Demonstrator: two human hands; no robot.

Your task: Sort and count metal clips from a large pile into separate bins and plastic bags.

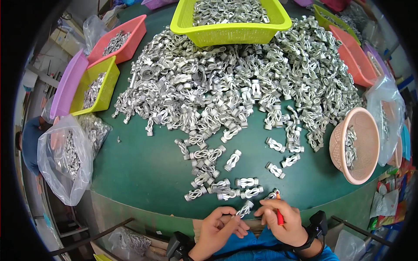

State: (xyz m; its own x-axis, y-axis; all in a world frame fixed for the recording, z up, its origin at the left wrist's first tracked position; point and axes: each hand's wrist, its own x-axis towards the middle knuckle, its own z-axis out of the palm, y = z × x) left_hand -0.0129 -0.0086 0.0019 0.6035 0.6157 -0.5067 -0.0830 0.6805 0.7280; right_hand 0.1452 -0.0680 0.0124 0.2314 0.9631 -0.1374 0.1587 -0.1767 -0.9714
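My left hand (220, 228) is closed at the table's near edge, pinching a silver metal knot-shaped piece (244, 209) with ribbed ends. Close by on the right, my right hand (285, 224) grips a slim red pen-like tool (280, 216), tilted with its orange end upward. Its exact kind is not clear. Another knot-shaped piece (273, 194) shows just beyond the right fingertips; whether they touch it I cannot tell. Several loose pieces (247, 182) lie just past my hands. Farther off spreads a large heap of similar silver pieces (204, 87).
A yellow-green basket (230, 35) of metal parts stands behind the heap. Left are pink (135, 43), purple (65, 85) and yellow-green (111, 87) trays, and a clear bag (65, 182). A peach basket (337, 143) tilts at right. A person in blue (30, 143) is far left.
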